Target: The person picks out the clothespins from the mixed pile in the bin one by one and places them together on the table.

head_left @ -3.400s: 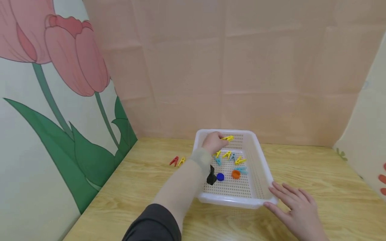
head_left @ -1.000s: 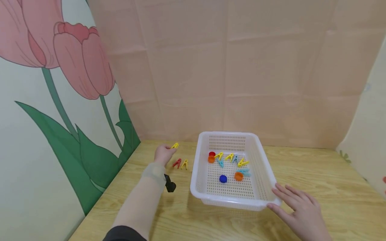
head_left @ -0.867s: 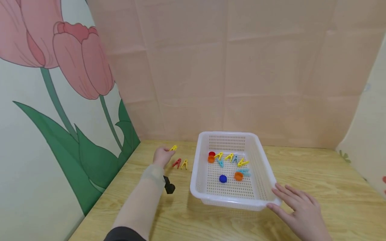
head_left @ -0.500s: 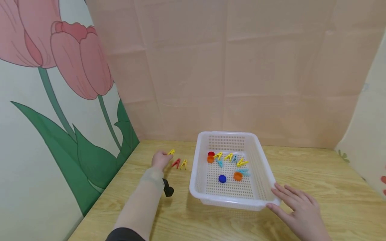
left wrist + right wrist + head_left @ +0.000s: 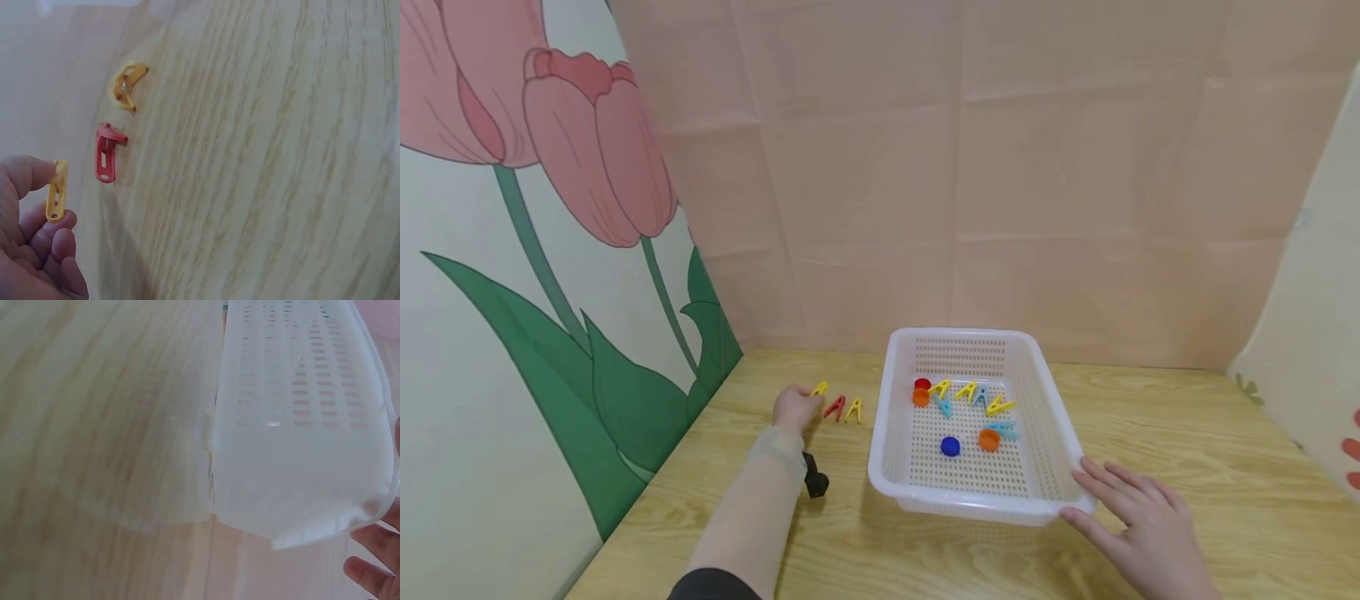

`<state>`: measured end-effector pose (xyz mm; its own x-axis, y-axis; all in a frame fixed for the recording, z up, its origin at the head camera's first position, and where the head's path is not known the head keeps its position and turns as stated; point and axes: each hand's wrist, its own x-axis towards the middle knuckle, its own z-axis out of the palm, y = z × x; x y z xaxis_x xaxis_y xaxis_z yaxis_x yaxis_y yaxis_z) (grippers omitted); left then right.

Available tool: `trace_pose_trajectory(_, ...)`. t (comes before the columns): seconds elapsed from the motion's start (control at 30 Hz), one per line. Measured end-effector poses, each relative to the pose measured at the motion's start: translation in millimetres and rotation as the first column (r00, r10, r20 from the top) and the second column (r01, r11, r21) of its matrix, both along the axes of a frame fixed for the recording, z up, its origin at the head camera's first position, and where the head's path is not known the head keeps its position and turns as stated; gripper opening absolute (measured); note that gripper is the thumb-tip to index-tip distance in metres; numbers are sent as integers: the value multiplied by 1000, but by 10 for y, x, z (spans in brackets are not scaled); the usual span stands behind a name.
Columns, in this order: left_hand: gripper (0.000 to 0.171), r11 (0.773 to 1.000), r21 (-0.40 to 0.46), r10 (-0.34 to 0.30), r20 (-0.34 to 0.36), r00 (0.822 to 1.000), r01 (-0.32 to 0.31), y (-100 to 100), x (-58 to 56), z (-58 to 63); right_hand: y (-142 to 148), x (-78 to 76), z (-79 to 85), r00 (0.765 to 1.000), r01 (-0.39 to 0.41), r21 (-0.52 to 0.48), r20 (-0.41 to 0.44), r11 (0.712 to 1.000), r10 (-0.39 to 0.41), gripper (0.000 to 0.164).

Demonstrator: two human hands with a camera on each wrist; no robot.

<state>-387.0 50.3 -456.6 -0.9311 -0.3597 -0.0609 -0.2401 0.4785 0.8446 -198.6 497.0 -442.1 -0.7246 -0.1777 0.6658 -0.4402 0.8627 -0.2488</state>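
Taking the basket's middle as the clock's centre, far out at ten o'clock a tulip painting [image 5: 598, 158] covers the wall. In to nine, here's the left hand [image 5: 795, 408], closed to a pinch, with a yellow peg [image 5: 820, 388] between thumb and fingers; can't tell whether that peg touches the wooden table [image 5: 1180, 417]. Just off it, towards five o'clock, sits a red peg [image 5: 834, 407], and right beside that at three, a second yellow peg [image 5: 854, 409].

On to the white basket [image 5: 962, 502]! Inside, a red cap [image 5: 922, 384] at ten, with an orange cap [image 5: 921, 397] against it. Three yellow pegs [image 5: 966, 391] run eleven, twelve and two; light-blue pegs [image 5: 945, 407] at ten, one and about four. A blue cap [image 5: 951, 447] lies at seven, another orange cap [image 5: 989, 440] near five.

And out at four, the right hand [image 5: 1138, 517]: fingers loosely spread, fingertips resting at the basket's near right corner, thumb on the near rim, holding nothing in its palm.
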Motion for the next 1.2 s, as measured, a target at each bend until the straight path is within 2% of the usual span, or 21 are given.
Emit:
trace_pose_trajectory(0.07,31,1000,-2,8,9,1000,-8,-2,3,-18,-4,4,0,1000,-2,1,-1,1000,2,55)
trace_pose_trajectory(0.3,31,996,-86,-5,-7,1000,5,-16,-20,-98,-3,-1,-26,1000,-5,5,-24,1000,5,56)
trace_pose_trajectory(0.5,32,997,-72,19,31,999,-17,-55,-86,-207,-5,2,-30,1000,0,5,-20,1000,0,56)
trace_pose_trajectory(0.63,33,997,-81,22,29,999,-20,-73,-114,-262,-5,3,-34,1000,0,3,-22,1000,0,56)
trace_pose_trajectory(0.93,35,994,-110,6,84,996,4,-25,-66,-244,2,1,-43,1000,0,5,-26,1000,0,57)
trace_pose_trajectory(1.2,39,988,-153,-4,91,996,18,-3,-25,-203,-2,1,-42,1000,-2,2,-27,1000,2,57)
